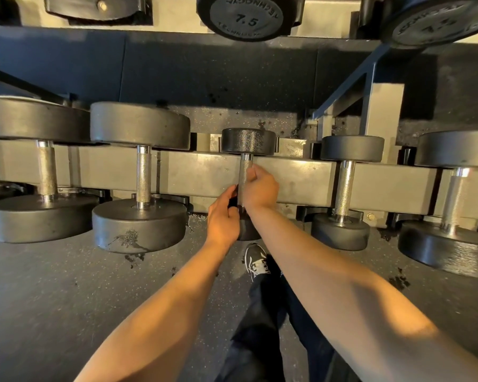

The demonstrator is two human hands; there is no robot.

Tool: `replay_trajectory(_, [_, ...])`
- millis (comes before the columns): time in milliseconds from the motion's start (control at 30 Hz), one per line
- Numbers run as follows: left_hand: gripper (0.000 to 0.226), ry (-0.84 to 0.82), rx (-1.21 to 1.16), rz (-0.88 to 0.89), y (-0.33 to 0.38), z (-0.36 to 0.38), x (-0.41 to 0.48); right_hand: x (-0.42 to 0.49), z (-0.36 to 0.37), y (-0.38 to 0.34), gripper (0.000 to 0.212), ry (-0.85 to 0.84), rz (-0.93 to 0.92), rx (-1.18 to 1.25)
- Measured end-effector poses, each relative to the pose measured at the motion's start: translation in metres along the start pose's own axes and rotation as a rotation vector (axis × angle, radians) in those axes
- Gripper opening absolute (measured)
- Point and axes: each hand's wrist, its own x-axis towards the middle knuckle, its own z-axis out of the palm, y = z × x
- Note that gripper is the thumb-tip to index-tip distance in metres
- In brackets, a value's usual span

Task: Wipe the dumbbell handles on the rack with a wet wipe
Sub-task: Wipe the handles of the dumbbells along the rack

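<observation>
A small black dumbbell [248,141] lies across the grey rack rail [204,172] in the middle of the view, its knurled steel handle [244,168] pointing toward me. My right hand [260,187] is wrapped around the handle from the right side. My left hand [222,216] is curled around the near end of the handle, against the near head [246,230], which it largely hides. I see no wet wipe; anything under my fingers is hidden.
Larger dumbbells rest on the same rail: two to the left [142,172] [46,166] and two to the right [344,186] [453,197]. An upper shelf carries dumbbells marked 7.5 [246,17]. My shoe [255,261] stands on the speckled rubber floor below the rack.
</observation>
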Motion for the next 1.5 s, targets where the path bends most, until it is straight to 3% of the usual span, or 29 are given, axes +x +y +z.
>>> replay_trajectory(167, [0.058,0.025,-0.008,-0.003,0.006,0.000,-0.005,-0.032,-0.005,0.039,0.024,-0.166,0.067,-0.243])
replay_trajectory(233, [0.059,0.011,-0.029,-0.022,0.008,-0.002,-0.006,-0.037,-0.009,0.042,0.023,-0.189,0.106,-0.234])
replay_trajectory(300, [0.063,-0.004,-0.091,-0.016,0.012,-0.006,-0.012,-0.037,-0.013,0.039,0.018,-0.101,0.107,-0.130])
replay_trajectory(367, [0.064,0.000,-0.088,0.149,0.016,-0.012,-0.024,-0.041,-0.016,0.035,0.016,-0.036,0.084,0.082])
replay_trajectory(467, [0.053,-0.041,0.017,0.362,0.014,-0.016,-0.034,-0.052,-0.014,0.034,0.022,-0.198,0.129,0.259])
replay_trajectory(533, [0.042,0.031,0.025,0.302,0.019,-0.019,-0.030,-0.055,-0.018,0.037,0.028,-0.297,0.086,0.254])
replay_trajectory(667, [0.028,0.284,-0.204,0.153,0.047,-0.026,0.001,-0.046,-0.027,0.049,0.040,-0.251,-0.078,0.071])
replay_trajectory(733, [0.025,0.222,-0.270,0.075,0.068,-0.020,0.021,-0.045,-0.022,0.060,0.046,-0.285,-0.148,-0.072])
replay_trajectory(833, [0.038,0.070,-0.156,0.025,0.084,0.007,0.036,-0.049,-0.006,0.072,0.045,-0.256,-0.267,-0.112])
replay_trajectory(1000, [0.034,0.178,0.081,0.047,0.067,0.009,0.039,-0.045,0.001,0.084,0.063,-0.256,-0.217,-0.177])
replay_trajectory(1100, [0.026,0.142,0.195,0.142,0.044,0.003,0.028,-0.047,-0.003,0.082,0.055,-0.288,-0.202,-0.165])
replay_trajectory(1267, [0.033,0.069,0.258,0.072,0.024,-0.007,-0.005,-0.054,-0.011,0.072,0.048,-0.268,-0.118,-0.074])
replay_trajectory(1333, [0.032,0.084,0.233,0.099,0.035,-0.014,-0.005,-0.054,-0.013,0.070,0.047,-0.282,-0.078,-0.030])
replay_trajectory(1400, [0.027,0.181,0.064,0.147,0.052,-0.019,0.004,-0.053,-0.014,0.069,0.048,-0.298,-0.042,-0.002])
replay_trajectory(1500, [0.016,0.240,-0.082,0.165,0.076,-0.010,0.027,-0.053,-0.012,0.072,0.049,-0.285,-0.114,-0.049])
